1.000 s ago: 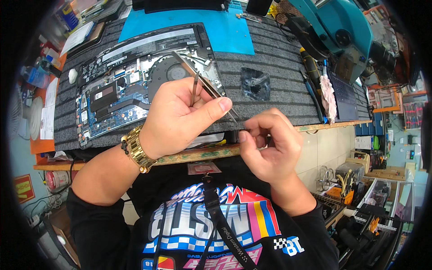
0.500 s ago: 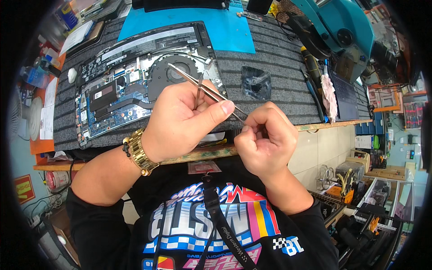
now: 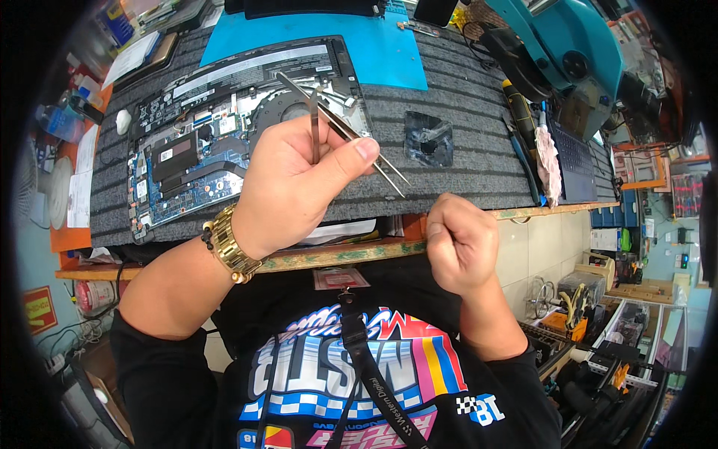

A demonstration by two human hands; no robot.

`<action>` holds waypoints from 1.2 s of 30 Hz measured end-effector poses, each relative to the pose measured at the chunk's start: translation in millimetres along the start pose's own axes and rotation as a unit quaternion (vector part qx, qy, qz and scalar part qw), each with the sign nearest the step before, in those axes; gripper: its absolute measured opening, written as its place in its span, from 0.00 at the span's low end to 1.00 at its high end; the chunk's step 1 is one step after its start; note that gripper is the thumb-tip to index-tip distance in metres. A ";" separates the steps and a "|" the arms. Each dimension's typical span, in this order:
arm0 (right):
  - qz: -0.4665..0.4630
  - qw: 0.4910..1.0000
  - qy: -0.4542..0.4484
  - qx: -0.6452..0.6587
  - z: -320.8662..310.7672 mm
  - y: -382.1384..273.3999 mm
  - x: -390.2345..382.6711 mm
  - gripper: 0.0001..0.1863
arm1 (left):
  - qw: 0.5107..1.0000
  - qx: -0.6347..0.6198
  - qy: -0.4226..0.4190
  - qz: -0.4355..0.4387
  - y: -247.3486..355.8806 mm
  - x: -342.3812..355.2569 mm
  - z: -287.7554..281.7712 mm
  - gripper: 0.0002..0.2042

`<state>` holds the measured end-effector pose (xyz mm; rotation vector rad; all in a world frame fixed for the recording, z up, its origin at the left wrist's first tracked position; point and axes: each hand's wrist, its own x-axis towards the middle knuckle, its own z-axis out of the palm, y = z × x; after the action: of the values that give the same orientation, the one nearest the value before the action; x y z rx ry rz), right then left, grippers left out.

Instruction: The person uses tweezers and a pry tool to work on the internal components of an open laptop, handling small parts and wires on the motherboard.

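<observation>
Diagonally, tweezers (image 3: 336, 123), tips lower right (slightly parted)

The left of two fisheyes worn side by side on the head looks steeply down and slightly forward, upright and unmirrored, with the person's shirt (image 3: 299, 370) at six o'clock and the tabletop (image 3: 336, 257) spreading toward twelve. It sits near enough that the left grip (image 3: 299, 183), toward ten o'clock of centre, and the right grip (image 3: 464, 243), toward three, show large, while straight edges bow near the rim.
</observation>
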<state>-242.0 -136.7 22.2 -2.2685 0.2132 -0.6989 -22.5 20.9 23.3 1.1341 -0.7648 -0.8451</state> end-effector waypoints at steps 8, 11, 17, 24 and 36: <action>0.055 0.992 0.023 0.111 -6.8 -1.7 13.6 0.06 | 0.993 0.100 -0.058 0.008 -5.0 -3.6 -1.5 0.09; 0.094 0.981 -0.086 0.147 -11.5 -21.8 29.1 0.11 | 0.951 0.228 -0.200 0.053 5.8 -5.0 -6.7 0.12; 0.263 0.901 -0.067 0.339 6.2 -15.6 8.5 0.09 | 0.903 0.285 -0.241 0.211 -6.7 3.2 0.0 0.09; 0.209 0.936 -0.091 0.267 8.8 -7.7 -3.8 0.08 | 0.907 0.307 -0.212 0.194 -5.3 -2.1 2.2 0.12; 0.171 0.884 -0.023 0.435 -12.0 2.4 -4.6 0.15 | 0.916 0.289 -0.147 0.236 -1.8 -0.3 -2.7 0.10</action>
<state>-252.2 -144.1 25.6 -1.3324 0.2130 -0.4210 -20.7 22.1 20.9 1.2660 -1.5407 -0.3793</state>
